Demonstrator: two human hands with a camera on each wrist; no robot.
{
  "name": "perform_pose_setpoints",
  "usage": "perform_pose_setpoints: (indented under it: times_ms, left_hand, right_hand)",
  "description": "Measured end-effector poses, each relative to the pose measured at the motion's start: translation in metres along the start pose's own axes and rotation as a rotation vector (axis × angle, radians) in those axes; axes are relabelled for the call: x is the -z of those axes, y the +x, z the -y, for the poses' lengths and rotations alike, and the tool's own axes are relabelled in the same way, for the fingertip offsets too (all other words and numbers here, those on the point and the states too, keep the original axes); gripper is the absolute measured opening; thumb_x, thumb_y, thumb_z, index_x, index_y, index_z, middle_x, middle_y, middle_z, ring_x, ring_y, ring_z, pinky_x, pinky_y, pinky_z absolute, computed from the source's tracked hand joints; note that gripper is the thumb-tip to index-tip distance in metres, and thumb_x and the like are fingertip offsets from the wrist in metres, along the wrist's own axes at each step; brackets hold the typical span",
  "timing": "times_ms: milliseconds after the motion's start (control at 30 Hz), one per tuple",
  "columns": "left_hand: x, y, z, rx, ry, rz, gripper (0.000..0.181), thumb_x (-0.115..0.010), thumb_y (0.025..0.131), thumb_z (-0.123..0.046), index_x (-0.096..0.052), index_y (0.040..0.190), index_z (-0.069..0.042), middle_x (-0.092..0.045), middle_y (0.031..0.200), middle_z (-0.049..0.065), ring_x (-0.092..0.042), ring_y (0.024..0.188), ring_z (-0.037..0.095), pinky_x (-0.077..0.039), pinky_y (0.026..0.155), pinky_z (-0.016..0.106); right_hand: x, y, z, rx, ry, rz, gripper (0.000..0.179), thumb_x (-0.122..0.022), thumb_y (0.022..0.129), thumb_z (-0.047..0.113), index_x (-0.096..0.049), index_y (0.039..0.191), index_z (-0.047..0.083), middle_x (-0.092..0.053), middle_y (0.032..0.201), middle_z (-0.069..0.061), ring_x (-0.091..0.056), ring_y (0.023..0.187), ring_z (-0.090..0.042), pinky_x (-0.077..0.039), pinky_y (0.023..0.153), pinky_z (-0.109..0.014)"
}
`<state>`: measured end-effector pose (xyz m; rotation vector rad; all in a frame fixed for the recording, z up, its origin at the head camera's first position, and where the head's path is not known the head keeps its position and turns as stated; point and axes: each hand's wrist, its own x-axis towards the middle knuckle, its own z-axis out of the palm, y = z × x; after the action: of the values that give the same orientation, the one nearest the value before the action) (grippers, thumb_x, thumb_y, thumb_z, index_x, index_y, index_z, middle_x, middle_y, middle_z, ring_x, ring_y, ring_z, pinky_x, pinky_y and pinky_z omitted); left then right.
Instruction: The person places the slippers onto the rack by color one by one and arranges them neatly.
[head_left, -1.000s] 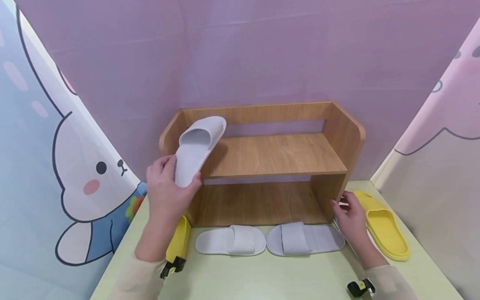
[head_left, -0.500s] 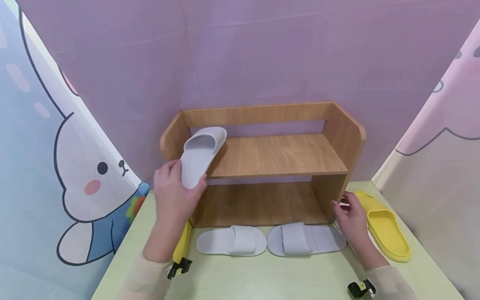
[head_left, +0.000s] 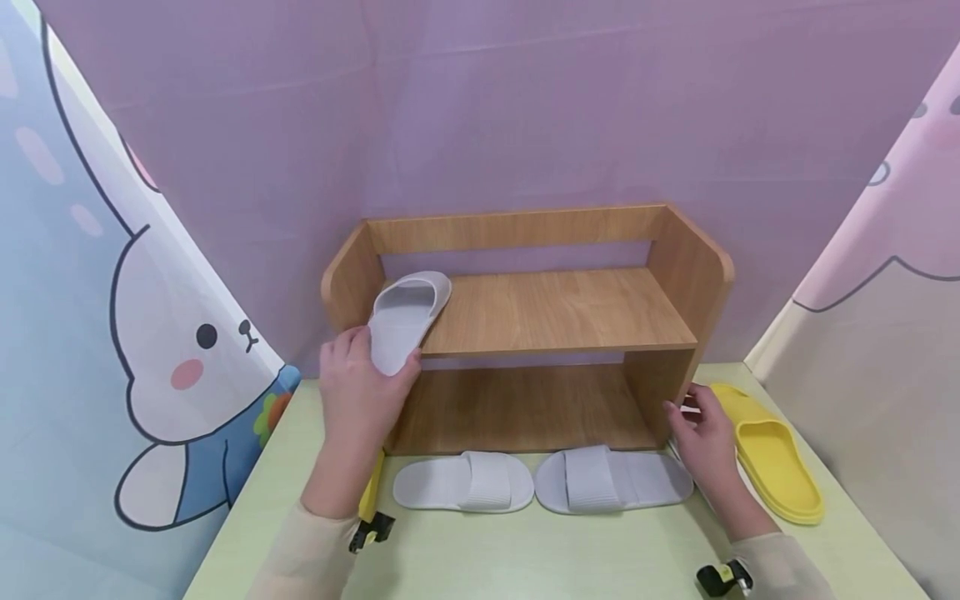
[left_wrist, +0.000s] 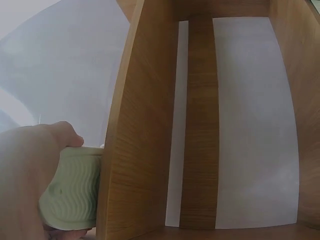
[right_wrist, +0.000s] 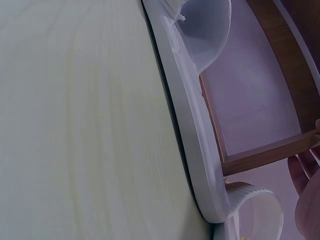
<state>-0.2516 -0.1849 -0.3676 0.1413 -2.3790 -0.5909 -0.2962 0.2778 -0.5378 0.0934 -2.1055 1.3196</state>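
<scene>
The left hand [head_left: 362, 392], nearer, pinches the heel of a slipper [head_left: 396, 337], its toe angled away and rightward over the upper shelf's [head_left: 555, 308] left end; the right hand's [head_left: 705, 437] fingers grip the rack [head_left: 686, 258].

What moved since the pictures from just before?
The left hand brought the pale slipper down and a little right, toe lowering toward the wooden shelf. Nothing was newly grabbed or let go. The right hand stayed at the wooden shelf's side; the two slippers in front didn't move.
</scene>
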Motion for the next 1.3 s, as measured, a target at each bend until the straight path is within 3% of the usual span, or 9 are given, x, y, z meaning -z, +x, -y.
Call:
perform_pose_setpoints:
  times_ms: [200,533,867,1300]
  left_hand:
    - [-0.006,0.000,0.000,-0.016,-0.013,-0.056,0.083,-0.088,0.088,-0.048,-0.062,0.143,0.008,-0.064,0.143,0.027,-0.055,0.127,0.045,-0.054,0.103,0.062]
    - [-0.014,-0.001,-0.001,-0.028,-0.003,-0.082,0.085,-0.086,0.089,-0.052,-0.063,0.141,0.010,-0.066,0.137,0.029,-0.055,0.123,0.045,-0.053,0.101,0.061]
    - [-0.021,-0.001,-0.001,-0.036,0.009,-0.105,0.086,-0.087,0.089,-0.052,-0.060,0.143,0.009,-0.064,0.137,0.029,-0.054,0.119,0.044,-0.054,0.094,0.058]
    - [-0.026,0.000,-0.003,-0.026,0.035,-0.085,0.089,-0.085,0.091,-0.056,-0.057,0.146,0.009,-0.063,0.143,0.029,-0.053,0.124,0.043,-0.054,0.098,0.057]
  right_hand:
    - [0.005,-0.003,0.025,0.044,0.039,0.003,0.033,-0.072,0.096,-0.015,-0.065,0.128,-0.013,-0.070,0.116,-0.029,-0.060,0.098,0.007,-0.050,0.081,-0.003]
    - [0.002,0.001,-0.010,-0.003,-0.006,0.009,0.038,-0.075,0.098,-0.010,-0.067,0.135,-0.006,-0.071,0.123,-0.024,-0.059,0.101,0.008,-0.049,0.084,-0.002]
    - [0.003,0.001,-0.010,-0.012,-0.003,0.018,0.039,-0.077,0.099,-0.006,-0.068,0.137,-0.002,-0.073,0.125,-0.018,-0.060,0.102,0.004,-0.050,0.085,-0.003]
    - [0.000,0.002,-0.013,-0.018,-0.008,0.007,0.039,-0.075,0.098,-0.008,-0.068,0.136,-0.003,-0.072,0.123,-0.019,-0.059,0.101,0.007,-0.049,0.085,-0.003]
